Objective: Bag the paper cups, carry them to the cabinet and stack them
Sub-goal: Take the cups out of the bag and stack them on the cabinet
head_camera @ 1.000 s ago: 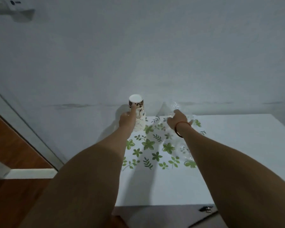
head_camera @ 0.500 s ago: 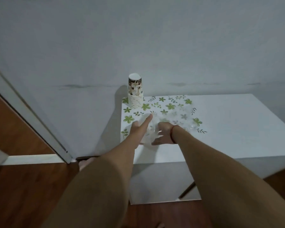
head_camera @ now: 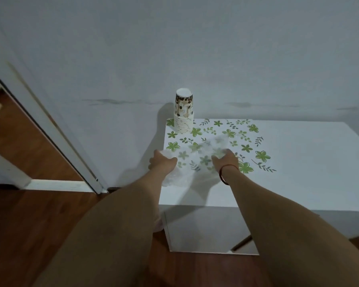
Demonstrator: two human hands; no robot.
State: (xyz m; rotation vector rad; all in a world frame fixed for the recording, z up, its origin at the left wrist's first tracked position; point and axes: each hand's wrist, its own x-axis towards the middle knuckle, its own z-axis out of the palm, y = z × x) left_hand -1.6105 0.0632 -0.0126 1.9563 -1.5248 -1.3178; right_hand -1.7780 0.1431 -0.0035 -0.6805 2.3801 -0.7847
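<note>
A stack of upside-down paper cups point(head_camera: 184, 114) with a brown pattern stands at the back left corner of the white cabinet top point(head_camera: 294, 162), against the wall. In front of it a clear plastic bag point(head_camera: 197, 160) lies crumpled over the green leaf print. My left hand point(head_camera: 162, 162) grips the bag's left edge at the cabinet's left side. My right hand point(head_camera: 226, 161), with a red band on the wrist, holds the bag's right part. Both hands are well in front of the cups and apart from them.
A white door frame point(head_camera: 50, 129) runs diagonally at the left, with wooden floor point(head_camera: 50, 220) below and beyond it. The grey wall point(head_camera: 216, 59) rises right behind the cabinet. The cabinet's right half is bare white.
My left hand let go of the cup stack and came back to the bag. Both hands now hold the bag spread apart. The camera has drawn back from the cabinet.
</note>
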